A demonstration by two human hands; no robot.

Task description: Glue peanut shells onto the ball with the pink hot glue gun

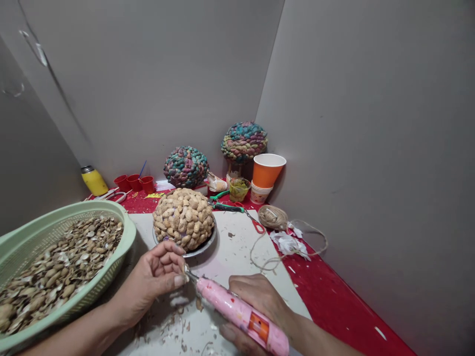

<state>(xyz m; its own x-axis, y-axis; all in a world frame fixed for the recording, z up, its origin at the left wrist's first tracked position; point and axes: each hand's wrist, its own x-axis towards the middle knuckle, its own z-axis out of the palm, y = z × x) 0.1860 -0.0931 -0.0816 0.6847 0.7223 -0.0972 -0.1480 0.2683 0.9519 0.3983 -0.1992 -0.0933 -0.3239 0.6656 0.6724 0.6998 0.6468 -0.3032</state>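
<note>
My left hand (159, 274) pinches a small pale nutshell (186, 273) between thumb and fingertips. My right hand (260, 301) is wrapped round a pink glue gun (233, 304) with an orange switch. Its metal nozzle points left and meets the shell, though the contact itself is too small to make out. Just beyond my left fingers, a dome covered in tan peanut shells (183, 217) sits in a round metal dish (202, 250). To the left stands a green plastic basket (128, 230) holding many loose shell halves.
Shell crumbs litter the white board (237, 242) on a red tabletop (334, 296). At the back are two coloured shell domes (186, 166), red cups (134, 182), a yellow bottle (94, 181) and an orange cup (267, 170). Twine (272, 217), scissors (257, 225) and crumpled tissue (289, 244) lie right.
</note>
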